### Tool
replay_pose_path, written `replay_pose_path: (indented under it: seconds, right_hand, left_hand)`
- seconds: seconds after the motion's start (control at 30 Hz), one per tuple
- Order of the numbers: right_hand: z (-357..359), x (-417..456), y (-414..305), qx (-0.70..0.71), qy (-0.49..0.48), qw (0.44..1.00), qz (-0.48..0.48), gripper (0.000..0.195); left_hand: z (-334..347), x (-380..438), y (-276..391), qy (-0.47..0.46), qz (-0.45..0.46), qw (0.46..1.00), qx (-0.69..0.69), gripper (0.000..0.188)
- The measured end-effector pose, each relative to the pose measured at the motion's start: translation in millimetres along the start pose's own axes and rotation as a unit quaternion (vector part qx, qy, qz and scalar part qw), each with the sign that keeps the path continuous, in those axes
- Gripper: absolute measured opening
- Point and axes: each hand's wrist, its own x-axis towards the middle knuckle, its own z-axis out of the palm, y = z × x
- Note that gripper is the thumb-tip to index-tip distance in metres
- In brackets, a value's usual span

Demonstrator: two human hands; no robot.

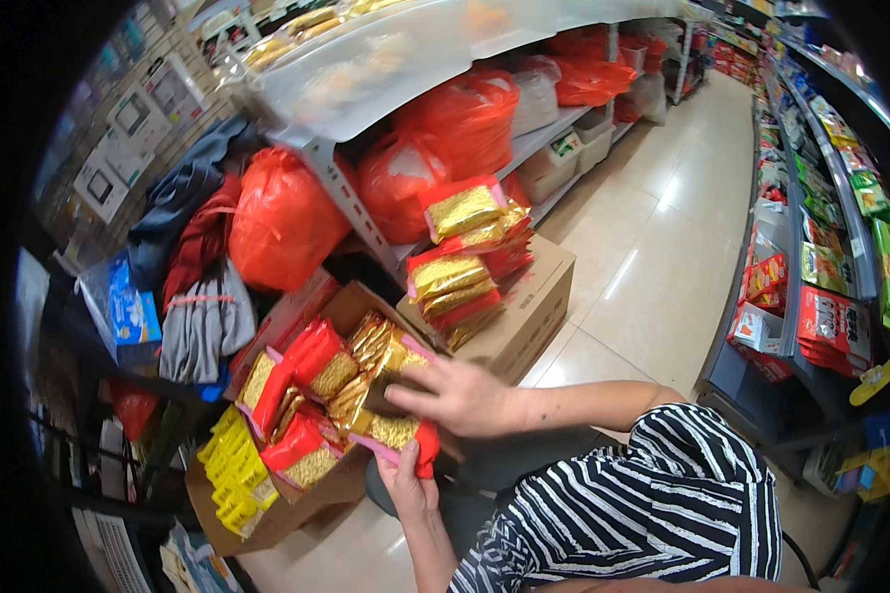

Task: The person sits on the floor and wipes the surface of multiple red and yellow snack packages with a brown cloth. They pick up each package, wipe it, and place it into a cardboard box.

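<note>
My left hand [409,482] grips the end of a red and gold packet [393,430], thumb on top. The packet's clear window shows a yellow, grainy food, and its edge is pink. My right hand [456,396], blurred, reaches across from the right with fingers apart, just above the packets. Whether its fingertips touch one is hard to see. Below both hands stands an open cardboard box [341,474] filled with similar packets [330,370], some gold side up. Small yellow packets [233,471] lie in a carton section at its near left.
Stacked red and gold packets [456,278] stand on a closed cardboard carton [541,296]. Red plastic bags [289,219] and a metal shelf rack [356,200] rise behind. Clothes [208,319] hang at left. A tiled aisle [638,244] runs beside snack shelves [793,222].
</note>
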Motion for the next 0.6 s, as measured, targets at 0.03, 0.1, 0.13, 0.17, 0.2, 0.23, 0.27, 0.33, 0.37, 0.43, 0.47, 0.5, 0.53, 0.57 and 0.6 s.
replay_pose_path:
  seconds: [0.03,0.1,0.13,0.17,0.2,0.23,0.27,0.33,0.37,0.43,0.47,0.5,0.53,0.57,0.6]
  right_hand:
    - [-11.0,4.4,-2.0,-0.008,-0.029,0.999,0.044,0.041]
    - [-9.2,6.2,16.2,-0.043,-0.033,0.996,0.068,0.041]
    - [-3.5,3.1,23.2,-0.067,-0.011,0.995,0.073,0.041]
    - [-4.2,0.5,33.8,-0.093,-0.005,0.993,0.073,0.041]
    - [-6.0,1.6,34.4,-0.086,-0.024,0.990,0.107,0.041]
    - [-2.5,2.4,38.5,-0.097,0.004,0.991,0.093,0.042]
    - [-5.6,5.7,37.4,-0.110,-0.005,0.989,0.101,0.045]
    - [-10.9,13.4,27.0,-0.086,0.005,0.992,0.091,0.045]
    - [-13.6,17.4,19.0,-0.085,0.018,0.993,0.074,0.045]
    - [-16.4,25.4,6.2,-0.057,0.005,0.998,0.006,0.044]
    - [-13.2,26.5,-2.8,-0.023,-0.010,0.999,-0.024,0.045]
    - [-9.1,28.8,-12.3,-0.017,-0.040,0.997,-0.058,0.046]
    - [-8.3,32.3,-23.5,0.008,-0.065,0.996,-0.062,0.046]
    - [-2.2,30.3,-28.4,0.022,-0.070,0.995,-0.067,0.047]
    - [1.4,30.7,-27.4,0.013,-0.071,0.995,-0.068,0.046]
  left_hand:
    - [-3.8,-0.2,2.5,0.006,-0.011,1.000,0.006,0.061]
    - [1.0,2.9,1.8,0.029,0.004,0.999,-0.020,0.064]
    - [-1.6,3.8,2.7,0.017,0.005,0.999,-0.027,0.064]
    - [-4.5,7.1,1.2,0.004,0.005,0.999,-0.034,0.064]
    - [-12.5,8.6,1.7,-0.002,-0.013,0.999,-0.030,0.073]
    - [-21.6,6.3,5.1,-0.008,-0.030,0.999,-0.028,0.082]
    - [-22.8,3.0,10.2,-0.002,-0.023,0.999,-0.029,0.079]
    - [-24.1,0.5,9.2,0.000,-0.015,0.999,-0.035,0.073]
    - [-26.8,-0.3,6.8,0.000,-0.016,0.999,-0.038,0.070]
    - [-26.0,1.2,0.9,-0.013,-0.032,0.998,-0.043,0.065]
    - [-25.4,1.3,-1.0,-0.018,-0.044,0.998,-0.043,0.062]
    - [-23.0,1.0,-2.1,-0.023,-0.054,0.997,-0.045,0.060]
    - [-15.8,-0.1,-1.3,-0.012,-0.036,0.999,-0.033,0.057]
    - [-26.3,-1.6,-7.5,-0.010,-0.066,0.998,-0.017,0.057]
    - [-20.8,-1.9,-4.9,-0.013,-0.052,0.999,-0.007,0.057]
